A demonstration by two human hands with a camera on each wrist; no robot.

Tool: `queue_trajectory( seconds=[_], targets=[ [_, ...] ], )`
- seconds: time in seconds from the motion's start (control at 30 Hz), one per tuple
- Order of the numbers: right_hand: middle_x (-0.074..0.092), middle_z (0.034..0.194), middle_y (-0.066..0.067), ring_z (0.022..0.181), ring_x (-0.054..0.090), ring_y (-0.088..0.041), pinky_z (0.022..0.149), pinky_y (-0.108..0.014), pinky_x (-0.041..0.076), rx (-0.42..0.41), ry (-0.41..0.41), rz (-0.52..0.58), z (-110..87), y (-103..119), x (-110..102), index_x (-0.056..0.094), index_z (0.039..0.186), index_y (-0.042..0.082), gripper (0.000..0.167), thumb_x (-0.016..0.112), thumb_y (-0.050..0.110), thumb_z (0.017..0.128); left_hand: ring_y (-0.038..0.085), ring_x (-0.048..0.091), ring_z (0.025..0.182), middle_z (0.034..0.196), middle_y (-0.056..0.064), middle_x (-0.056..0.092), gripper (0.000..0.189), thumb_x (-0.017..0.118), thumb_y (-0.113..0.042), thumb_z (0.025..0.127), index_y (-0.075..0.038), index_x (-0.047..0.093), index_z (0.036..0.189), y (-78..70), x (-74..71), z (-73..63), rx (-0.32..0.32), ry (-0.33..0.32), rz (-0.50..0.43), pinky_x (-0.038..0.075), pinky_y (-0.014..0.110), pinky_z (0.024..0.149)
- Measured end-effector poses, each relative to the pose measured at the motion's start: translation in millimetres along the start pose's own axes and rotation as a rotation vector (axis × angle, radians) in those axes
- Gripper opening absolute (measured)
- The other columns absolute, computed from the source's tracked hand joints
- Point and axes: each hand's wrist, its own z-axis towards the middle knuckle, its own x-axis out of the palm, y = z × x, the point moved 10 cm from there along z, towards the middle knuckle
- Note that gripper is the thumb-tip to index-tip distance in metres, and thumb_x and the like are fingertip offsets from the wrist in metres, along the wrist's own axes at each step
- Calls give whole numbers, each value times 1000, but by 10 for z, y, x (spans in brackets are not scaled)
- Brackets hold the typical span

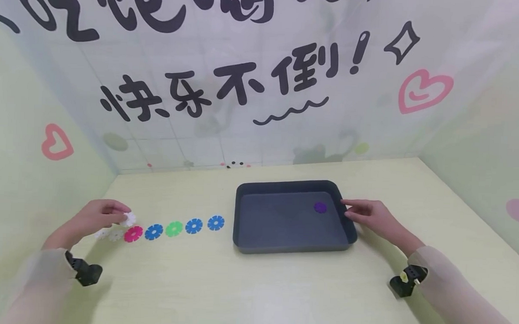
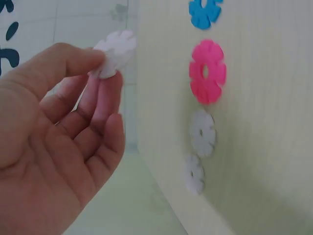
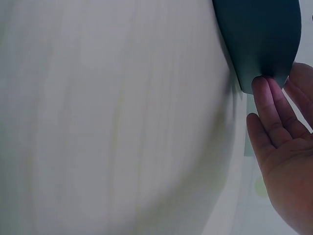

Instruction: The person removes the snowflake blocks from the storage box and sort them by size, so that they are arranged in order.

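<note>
My left hand [image 1: 96, 218] pinches a white flower-shaped plastic disc [image 2: 115, 51] between thumb and fingertips, raised above the table. Below it runs a row of similar notched discs: two white ones, a pink disc [image 1: 133, 234], a blue disc [image 1: 154, 231], a green disc [image 1: 173, 229] and two more blue ones. At the right, my right hand [image 1: 371, 217] holds the right rim of a dark grey tray [image 1: 282, 251], fingertips against the outer wall in the right wrist view. A purple disc [image 1: 320, 207] lies inside the tray, near that side.
The pale wooden table [image 1: 220, 289] is bounded by a printed back curtain [image 1: 226, 127] with black lettering and by pale green side panels. The tray stands right of the disc row, with table surface in front of both.
</note>
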Motion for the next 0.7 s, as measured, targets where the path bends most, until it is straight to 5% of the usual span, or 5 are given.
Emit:
queue_trajectory(
  seconds=[0.2, 0.33, 0.5, 0.7],
  targets=[
    [67, 93, -15, 82, 59, -1, 69, -19, 47, -2, -3, 5, -10, 1, 4, 55, 121, -8, 40, 63, 12, 87, 29, 56, 87, 103, 16, 58, 48, 55, -32, 92, 8, 50, 119, 256, -162, -155, -72, -102, -11, 49, 32, 68],
    [67, 93, -15, 82, 59, -1, 70, -19, 46, -2, -4, 0, -9, 4, 5, 55, 120, -7, 40, 63, 13, 87, 19, 55, 84, 106, 19, 57, 51, 55, -33, 92, 9, 51, 120, 416, -245, -228, -100, -176, -7, 49, 28, 65],
    [67, 93, -15, 82, 59, -1, 70, -19, 46, -5, -5, 1, -7, 10, 6, 55, 120, -7, 40, 64, 13, 86, 0, 52, 73, 99, 10, 61, 52, 58, -32, 90, 11, 52, 120, 599, -328, -300, -123, -282, -28, 49, 23, 62],
    [66, 94, -15, 82, 59, 0, 70, -18, 46, -7, -3, 6, -16, 20, 3, 54, 121, -8, 40, 63, 12, 87, 1, 55, 65, 82, 1, 67, 55, 62, -32, 87, 13, 53, 117, 758, -387, -369, -168, -398, -34, 45, 21, 55]
  ],
)
